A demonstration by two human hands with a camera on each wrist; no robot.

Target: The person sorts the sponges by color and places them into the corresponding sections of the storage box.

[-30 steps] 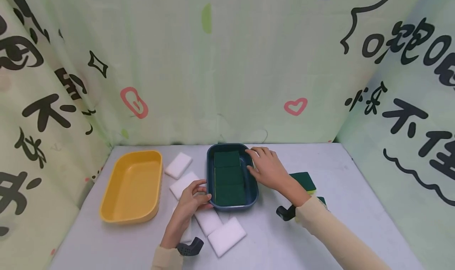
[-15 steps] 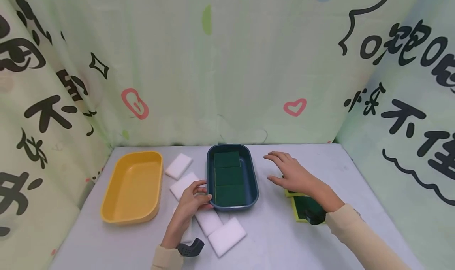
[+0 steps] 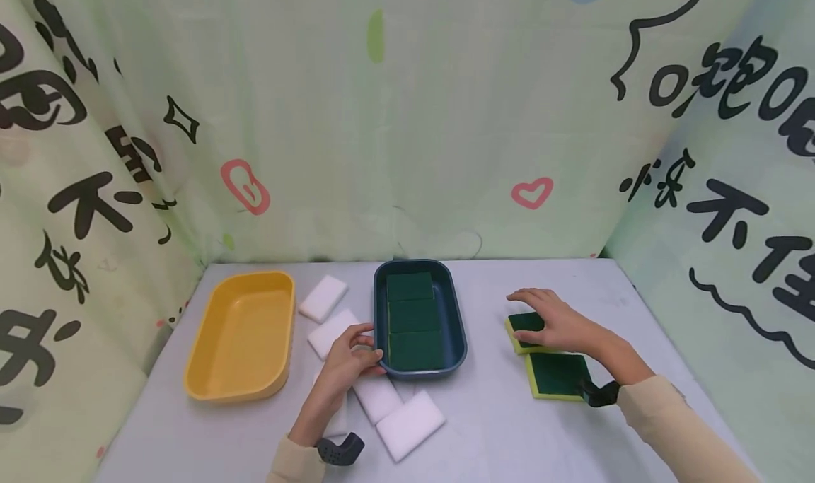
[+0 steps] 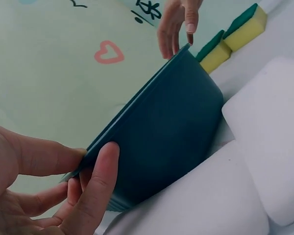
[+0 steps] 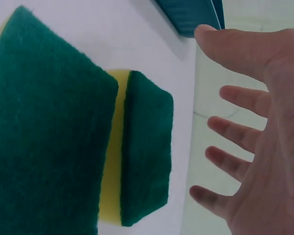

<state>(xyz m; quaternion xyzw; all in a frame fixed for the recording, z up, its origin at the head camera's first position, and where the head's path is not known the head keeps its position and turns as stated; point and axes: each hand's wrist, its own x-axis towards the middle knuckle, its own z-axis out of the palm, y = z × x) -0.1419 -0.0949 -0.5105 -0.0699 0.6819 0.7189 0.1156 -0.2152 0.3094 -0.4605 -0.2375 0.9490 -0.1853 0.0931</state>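
Note:
My left hand (image 3: 347, 363) pinches the left rim of a dark blue plastic basin (image 3: 453, 327); in the left wrist view the thumb and fingers close over its lip. Three green-topped scouring sponges (image 3: 414, 317) lie in a row inside the basin. Fingers spread, my right hand (image 3: 563, 324) hovers over a green-and-yellow scouring sponge (image 3: 525, 322) on the table to the right. Just in front lies a second such sponge (image 3: 560, 375), below the wrist. The right wrist view shows a gap between the right fingers and the sponges, with nothing in the hand.
Several white sponges (image 3: 410, 426) lie scattered left of and in front of the blue basin, partly behind the left hand. A yellow basin (image 3: 242, 334) with nothing in it stands at the left. A printed curtain (image 3: 446, 115) hangs behind the white table (image 3: 484, 426).
My right hand has left the blue basin's right side and moved right to above the loose scouring sponges. The left hand keeps its hold on the rim.

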